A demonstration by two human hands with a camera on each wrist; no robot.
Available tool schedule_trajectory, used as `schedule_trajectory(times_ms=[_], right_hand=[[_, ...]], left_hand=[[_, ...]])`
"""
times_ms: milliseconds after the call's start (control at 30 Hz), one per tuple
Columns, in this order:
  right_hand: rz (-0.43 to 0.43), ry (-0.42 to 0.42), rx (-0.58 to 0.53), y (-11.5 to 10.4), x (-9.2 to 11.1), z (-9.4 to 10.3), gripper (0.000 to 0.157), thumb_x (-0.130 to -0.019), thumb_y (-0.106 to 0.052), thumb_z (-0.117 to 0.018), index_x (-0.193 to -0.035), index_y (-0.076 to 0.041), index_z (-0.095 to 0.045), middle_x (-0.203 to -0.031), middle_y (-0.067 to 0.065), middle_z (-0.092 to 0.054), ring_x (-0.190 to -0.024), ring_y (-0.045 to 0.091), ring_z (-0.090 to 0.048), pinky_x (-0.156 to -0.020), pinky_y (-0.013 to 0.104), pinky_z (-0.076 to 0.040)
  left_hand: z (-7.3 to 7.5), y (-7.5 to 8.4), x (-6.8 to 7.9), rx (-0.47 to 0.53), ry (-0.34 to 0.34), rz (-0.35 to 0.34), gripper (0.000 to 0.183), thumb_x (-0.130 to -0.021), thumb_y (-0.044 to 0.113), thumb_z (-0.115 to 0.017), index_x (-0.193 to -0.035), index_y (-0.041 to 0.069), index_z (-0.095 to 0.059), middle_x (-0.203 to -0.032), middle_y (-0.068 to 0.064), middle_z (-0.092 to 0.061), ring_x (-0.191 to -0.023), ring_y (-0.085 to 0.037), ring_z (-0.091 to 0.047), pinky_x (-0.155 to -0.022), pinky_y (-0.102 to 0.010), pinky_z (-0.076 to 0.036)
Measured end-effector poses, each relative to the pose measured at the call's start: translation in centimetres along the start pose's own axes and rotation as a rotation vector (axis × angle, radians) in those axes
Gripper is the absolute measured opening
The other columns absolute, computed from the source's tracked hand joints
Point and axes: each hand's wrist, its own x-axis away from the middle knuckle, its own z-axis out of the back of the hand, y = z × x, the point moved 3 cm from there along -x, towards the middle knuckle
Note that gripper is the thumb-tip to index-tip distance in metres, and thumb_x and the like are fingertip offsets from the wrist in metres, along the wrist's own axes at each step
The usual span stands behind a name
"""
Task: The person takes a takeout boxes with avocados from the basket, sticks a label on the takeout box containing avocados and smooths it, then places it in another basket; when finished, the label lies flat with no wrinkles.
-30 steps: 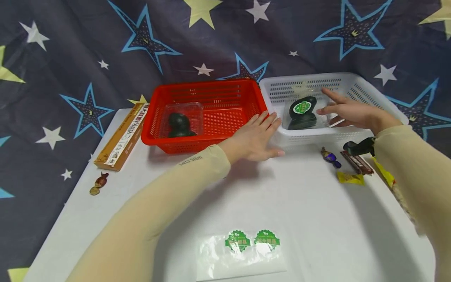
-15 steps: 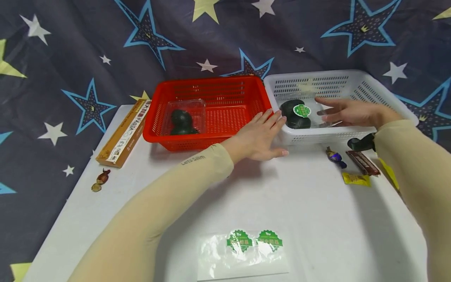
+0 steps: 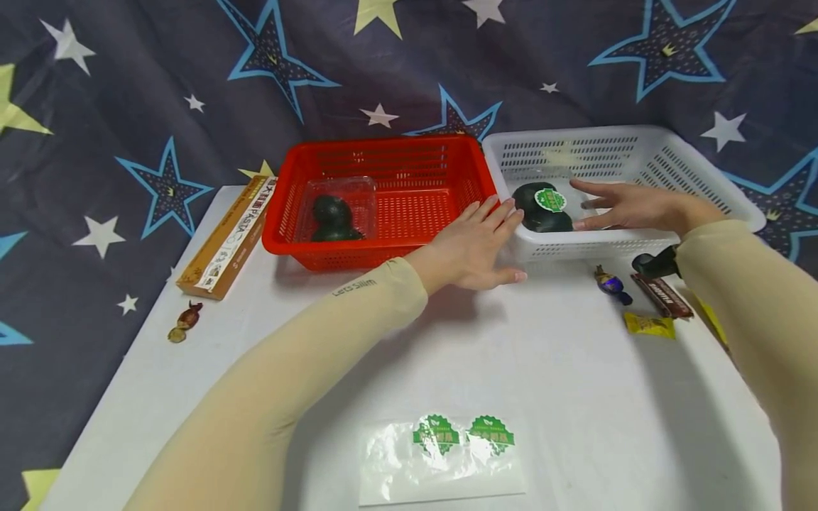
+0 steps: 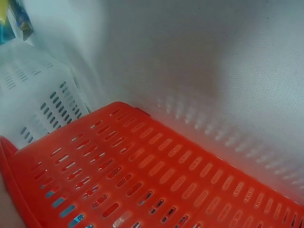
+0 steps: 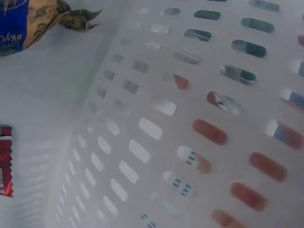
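My left hand, fingers straight and spread, lies over the right front corner of the red basket. Inside that basket is a clear plastic box with dark green avocado-like fruits. My right hand reaches over the front rim of the white basket. Its thumb and fingers span the right end of a second clear box, holding it; similar dark fruits with a round green label lie at that box's left. In the right wrist view, reddish patches, seemingly fingers, show through the white basket's slots.
A pasta box leans beside the red basket, near a wrapped candy. In front of the white basket lie a blue candy, a brown bar and a yellow packet. A sticker sheet lies nearest me.
In the white basket the boxed fruits have shifted left and settled flatter. My right thumb has moved lower along the box and the index finger has come down. The left hand stays put.
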Motion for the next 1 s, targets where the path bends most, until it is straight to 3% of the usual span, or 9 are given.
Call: schedule_trajectory(times_ms=[167, 333, 467, 600, 667, 800, 900, 1000], right_hand=[[-0.003, 0.028, 0.129, -1.1, -0.3, -0.4, 0.097, -0.089, -0.048, -0.061, -0.153, -0.022, 0.007, -0.151, 0.035, -0.009, -0.135, 0.056, -0.011, -0.098, 0.074, -0.016], [0.037, 0.115, 0.319, -4.5, -0.6, -1.2, 0.093, -0.09, -0.057, -0.054, -0.154, -0.009, -0.006, -0.15, 0.033, -0.017, -0.131, 0.056, -0.024, -0.099, 0.071, -0.021], [0.179, 0.201, 0.413, -9.1, -1.2, -2.9, 0.084, -0.092, -0.052, -0.055, -0.152, -0.006, -0.018, -0.151, 0.028, -0.026, -0.13, 0.049, -0.034, -0.102, 0.066, -0.025], [0.341, 0.215, 0.436, -13.2, -1.8, -5.6, 0.082, -0.09, -0.048, -0.06, -0.15, -0.004, -0.027, -0.153, 0.023, -0.025, -0.137, 0.042, -0.028, -0.108, 0.06, -0.021], [0.371, 0.189, 0.449, -14.5, -2.1, -6.8, 0.084, -0.089, -0.05, -0.059, -0.149, -0.002, -0.026, -0.154, 0.023, -0.021, -0.139, 0.042, -0.024, -0.109, 0.058, -0.021], [0.31, 0.134, 0.468, -15.7, -2.5, -8.0, 0.09, -0.089, -0.057, -0.054, -0.151, -0.002, -0.018, -0.157, 0.021, -0.012, -0.14, 0.043, -0.017, -0.11, 0.059, -0.019], [0.283, 0.123, 0.479, -16.0, -2.5, -8.1, 0.092, -0.089, -0.058, -0.054, -0.151, -0.001, -0.017, -0.157, 0.02, -0.012, -0.141, 0.043, -0.014, -0.11, 0.058, -0.017], [0.281, 0.12, 0.504, -16.3, -2.4, -7.9, 0.094, -0.088, -0.06, -0.055, -0.151, 0.0, -0.019, -0.156, 0.022, -0.015, -0.14, 0.043, -0.016, -0.11, 0.057, -0.019]], left_hand=[[-0.2, -0.6, 0.4, 0.013, -0.014, 0.006, 0.092, -0.089, 0.07, -0.033, -0.154, 0.015, 0.002, -0.161, -0.004, 0.004, -0.146, -0.026, 0.007, -0.117, -0.038, 0.003], [-0.7, -1.5, 0.9, 0.051, -0.051, 0.066, 0.095, -0.089, 0.072, -0.031, -0.153, 0.014, 0.01, -0.16, -0.003, 0.012, -0.145, -0.025, 0.012, -0.116, -0.039, 0.004], [-0.9, -2.4, 1.6, 0.097, -0.048, 0.141, 0.097, -0.089, 0.072, -0.028, -0.151, 0.011, 0.014, -0.159, -0.004, 0.016, -0.144, -0.024, 0.016, -0.116, -0.04, 0.005], [-1.0, -3.8, 3.3, 0.109, -0.031, 0.19, 0.096, -0.089, 0.072, -0.028, -0.152, 0.01, 0.012, -0.158, -0.006, 0.016, -0.144, -0.024, 0.018, -0.116, -0.042, 0.004], [-1.0, -5.2, 4.8, 0.106, -0.019, 0.217, 0.096, -0.089, 0.071, -0.03, -0.152, 0.009, 0.009, -0.159, -0.007, 0.016, -0.144, -0.025, 0.017, -0.116, -0.044, 0.003], [-1.3, -10.2, 9.5, 0.126, 0.004, 0.309, 0.097, -0.089, 0.071, -0.03, -0.152, 0.007, 0.006, -0.158, -0.011, 0.013, -0.144, -0.029, 0.015, -0.116, -0.048, 0.001], [-2.1, -14.8, 14.0, 0.175, 0.007, 0.426, 0.101, -0.088, 0.073, -0.03, -0.152, 0.004, 0.006, -0.158, -0.015, 0.013, -0.144, -0.032, 0.014, -0.115, -0.051, 0.001], [-2.9, -18.6, 18.0, 0.288, -0.029, 0.565, 0.11, -0.084, 0.076, -0.035, -0.15, 0.0, 0.008, -0.157, -0.018, 0.016, -0.143, -0.036, 0.015, -0.114, -0.055, 0.0]])
